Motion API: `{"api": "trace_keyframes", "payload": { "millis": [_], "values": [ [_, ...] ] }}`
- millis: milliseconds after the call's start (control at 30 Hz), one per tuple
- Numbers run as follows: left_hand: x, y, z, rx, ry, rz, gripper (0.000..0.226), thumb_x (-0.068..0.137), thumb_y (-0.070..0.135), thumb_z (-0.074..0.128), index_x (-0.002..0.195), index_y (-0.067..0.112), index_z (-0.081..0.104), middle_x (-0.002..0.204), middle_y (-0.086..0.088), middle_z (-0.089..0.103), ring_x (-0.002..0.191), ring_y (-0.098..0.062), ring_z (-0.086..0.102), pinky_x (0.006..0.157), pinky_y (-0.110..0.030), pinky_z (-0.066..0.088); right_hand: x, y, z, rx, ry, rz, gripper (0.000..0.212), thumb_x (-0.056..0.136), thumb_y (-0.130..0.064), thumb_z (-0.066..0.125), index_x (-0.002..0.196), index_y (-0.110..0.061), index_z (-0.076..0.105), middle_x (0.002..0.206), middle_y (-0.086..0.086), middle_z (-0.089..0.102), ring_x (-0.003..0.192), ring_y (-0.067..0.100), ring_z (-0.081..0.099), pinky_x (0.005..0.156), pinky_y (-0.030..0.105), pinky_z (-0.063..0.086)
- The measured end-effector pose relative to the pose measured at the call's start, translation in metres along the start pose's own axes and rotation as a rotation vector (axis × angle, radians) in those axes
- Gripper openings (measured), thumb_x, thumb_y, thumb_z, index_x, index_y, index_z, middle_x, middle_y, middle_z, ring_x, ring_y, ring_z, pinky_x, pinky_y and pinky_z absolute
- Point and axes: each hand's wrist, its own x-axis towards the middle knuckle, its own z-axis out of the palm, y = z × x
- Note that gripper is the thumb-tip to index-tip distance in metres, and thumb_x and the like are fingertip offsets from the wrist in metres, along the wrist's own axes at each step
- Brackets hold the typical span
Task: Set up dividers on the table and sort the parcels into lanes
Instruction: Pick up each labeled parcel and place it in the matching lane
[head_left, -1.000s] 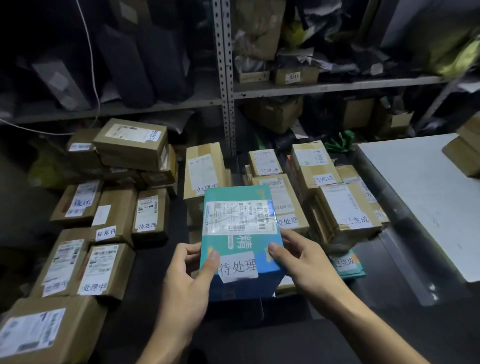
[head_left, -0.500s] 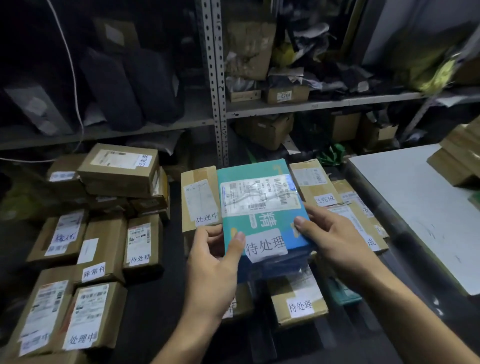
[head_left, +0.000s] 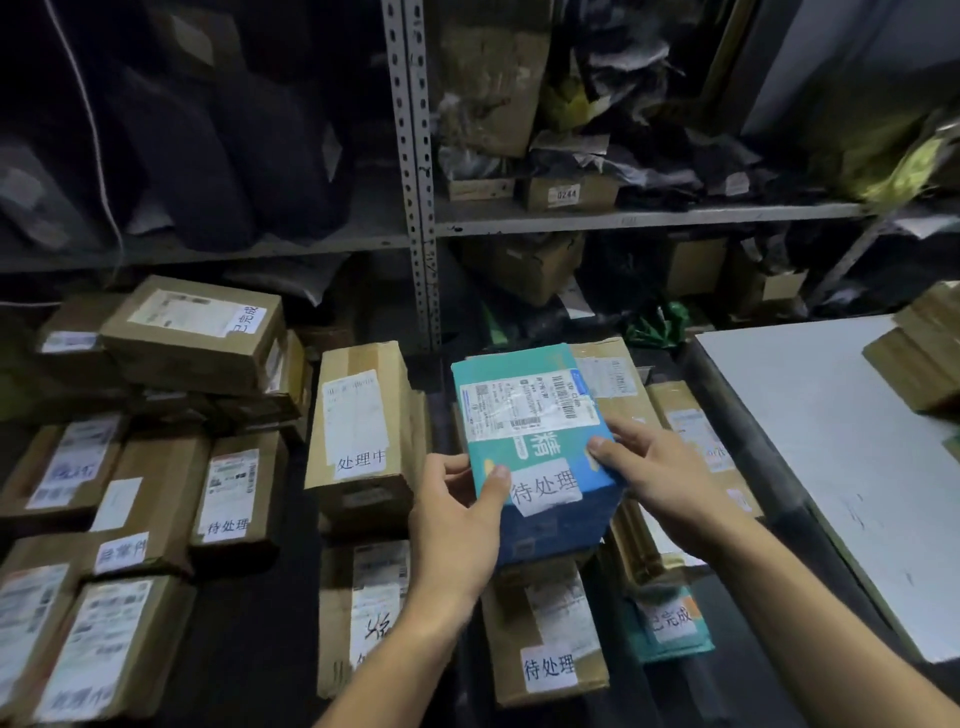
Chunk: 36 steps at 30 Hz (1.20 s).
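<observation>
A teal and blue parcel (head_left: 530, 441) with a white shipping label and a white tag reading 待处理 is held above the dark table. My left hand (head_left: 457, 519) grips its near left corner, thumb on top. My right hand (head_left: 654, 473) grips its right edge, thumb on the top face. Under it lies a brown box (head_left: 545, 634) also tagged 待处理. A taller brown box (head_left: 363, 431) tagged 处理中 stands just left of the held parcel. To the right lie brown parcels (head_left: 691, 431) and a teal one (head_left: 670, 623) tagged 已完成.
Several brown labelled boxes (head_left: 192, 332) are stacked and spread over the table's left side. A white board (head_left: 831, 441) lies at the right with cardboard pieces (head_left: 919, 358) on its far corner. Metal shelving (head_left: 415, 171) full of bags and boxes stands behind.
Both hands have carried the teal parcel away from me and to the right, uncovering the brown box tagged 待处理 beneath it. The camera view has tilted upward.
</observation>
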Motion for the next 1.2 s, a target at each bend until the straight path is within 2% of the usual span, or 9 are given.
{"api": "trace_keyframes", "payload": {
  "millis": [233,400,533,600,667,733,833,1033,1200],
  "values": [
    [-0.004,-0.011,0.01,0.051,0.051,0.011,0.026,0.085,0.036,0.072,0.096,0.038,0.049,0.103,0.013,0.066,0.091,0.004,0.064,0.079,-0.034,0.058,0.002,0.01,-0.011,-0.063,-0.018,0.007,0.02,0.097,-0.029,0.059,0.115,-0.038,0.06,0.105,-0.012,0.074,0.093,0.004,0.071,0.064,0.017,0.055],
    [-0.001,-0.009,0.008,0.069,0.023,0.023,0.035,0.083,0.039,0.073,0.102,0.046,0.045,0.115,0.011,0.061,0.103,-0.003,0.063,0.082,-0.036,0.059,-0.001,0.004,-0.005,-0.143,0.021,0.004,0.037,0.093,-0.037,0.062,0.128,-0.035,0.05,0.129,-0.007,0.06,0.109,0.012,0.063,0.079,0.026,0.055],
    [-0.002,-0.008,0.002,0.076,0.026,0.034,0.046,0.082,0.041,0.074,0.115,0.044,0.042,0.122,0.012,0.056,0.112,-0.004,0.056,0.088,-0.038,0.058,-0.006,-0.004,0.0,-0.297,0.061,-0.053,0.044,0.091,-0.042,0.065,0.127,-0.041,0.04,0.138,-0.011,0.052,0.106,0.003,0.056,0.065,0.013,0.047],
    [-0.004,-0.007,-0.002,0.079,0.039,0.041,0.053,0.081,0.041,0.073,0.124,0.04,0.041,0.126,0.012,0.053,0.117,-0.007,0.053,0.09,-0.039,0.057,-0.009,-0.009,0.003,-0.444,0.139,-0.106,0.057,0.089,-0.043,0.067,0.138,-0.035,0.039,0.146,-0.007,0.047,0.124,0.011,0.047,0.082,0.019,0.048],
    [-0.004,-0.003,-0.008,0.078,0.061,0.052,0.056,0.081,0.041,0.073,0.127,0.039,0.041,0.128,0.013,0.05,0.12,-0.007,0.049,0.091,-0.035,0.055,-0.015,-0.015,0.009,-0.609,0.239,-0.234,0.066,0.087,-0.043,0.069,0.144,-0.025,0.04,0.148,-0.003,0.044,0.13,0.012,0.035,0.101,0.029,0.034],
    [-0.005,0.001,-0.019,0.086,0.091,0.074,0.057,0.082,0.042,0.073,0.129,0.037,0.043,0.129,0.013,0.049,0.121,-0.005,0.047,0.087,-0.027,0.053,-0.023,-0.022,0.019,-0.681,0.266,-0.385,0.068,0.086,-0.043,0.07,0.144,-0.022,0.042,0.145,-0.001,0.046,0.124,0.009,0.031,0.099,0.02,0.021],
    [-0.007,0.003,-0.048,0.108,0.156,0.117,0.055,0.081,0.047,0.072,0.128,0.04,0.044,0.127,0.016,0.049,0.117,-0.003,0.047,0.088,-0.028,0.048,-0.033,-0.032,0.05,-0.688,0.207,-0.505,0.069,0.086,-0.047,0.067,0.145,-0.022,0.042,0.144,-0.003,0.044,0.131,0.011,0.031,0.104,0.018,0.017],
    [-0.01,-0.001,-0.128,0.079,0.284,0.166,0.043,0.079,0.042,0.076,0.115,0.04,0.052,0.116,0.018,0.057,0.108,0.005,0.053,0.084,-0.019,0.043,-0.041,-0.049,0.144,-0.514,-0.005,-0.573,0.068,0.086,-0.045,0.068,0.145,-0.032,0.039,0.14,-0.012,0.048,0.123,-0.001,0.042,0.1,0.016,0.032],
    [-0.015,-0.031,-0.221,0.076,0.405,0.117,0.032,0.081,0.033,0.076,0.106,0.038,0.056,0.109,0.018,0.06,0.104,0.006,0.055,0.085,-0.018,0.044,-0.05,-0.047,0.244,-0.474,-0.196,-0.58,0.071,0.08,-0.062,0.059,0.144,-0.037,0.04,0.133,-0.021,0.05,0.118,-0.003,0.051,0.098,0.019,0.045]
  ]
}}
